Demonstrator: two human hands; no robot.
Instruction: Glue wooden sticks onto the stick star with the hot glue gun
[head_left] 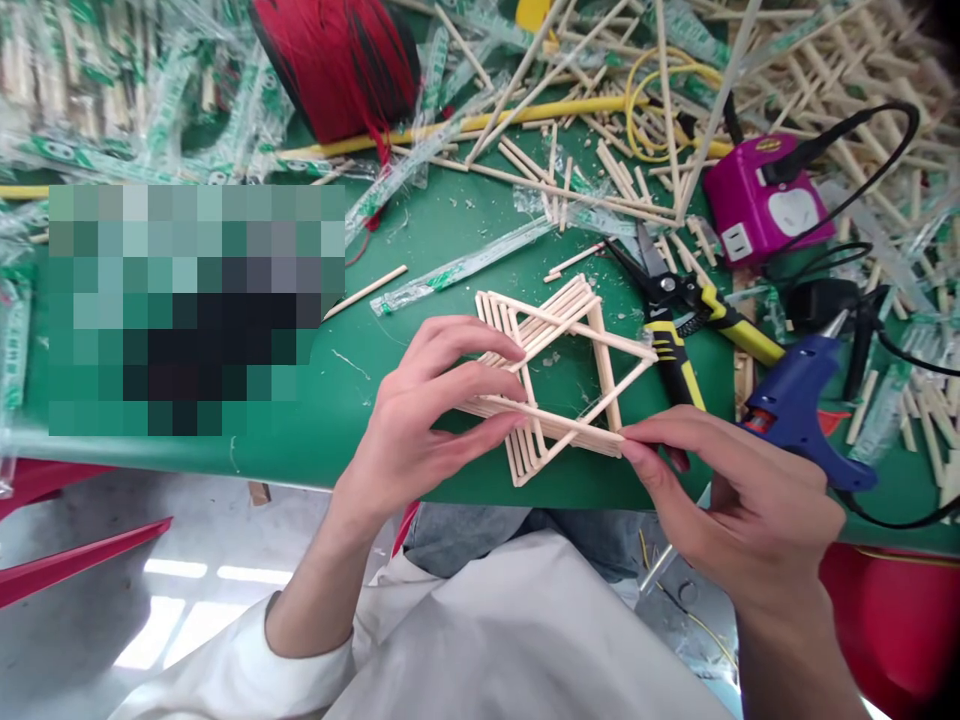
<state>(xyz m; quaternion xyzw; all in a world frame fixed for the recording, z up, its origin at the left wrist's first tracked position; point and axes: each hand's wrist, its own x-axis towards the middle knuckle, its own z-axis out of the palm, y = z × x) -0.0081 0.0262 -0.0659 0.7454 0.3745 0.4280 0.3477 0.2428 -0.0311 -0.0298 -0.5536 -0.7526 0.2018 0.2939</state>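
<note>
Fingers on both sides of the frame as seen in the head view! The left hand (427, 410) had its thumb and fingers clamped on the left side of a six-pointed star frame (562, 424) of stacked chopsticks, while the right hand (739, 490) pinched the end of its front bar between thumb and forefinger. And where was that star? Between the hands, over the green tabletop (352, 370), close to the near edge, though whether it lay flat or sat slightly raised, you couldn't tell!

Here came the danger: two grips on one stacked bar, so uneven pressure could well have twisted a layer or popped a joint, especially if any bond was weak. A front point sat just inside the edge, so a careless tug might have tipped it over the side!

Over on the right, the yellow-and-black shears (669, 285) lay with a handle right beside the star's right tip; any swing that way risked a snag. The blue glue gun (799, 400) rested just beyond the right hand, nozzle pointing away; if it was hot, and nothing showed that, a backward elbow or knuckle could have paid for it. Its black cord (892, 522) offered a catch for the forearm, and the clear chopstick wrapper (465, 265) behind the star could have stuck to any wet glue
</note>
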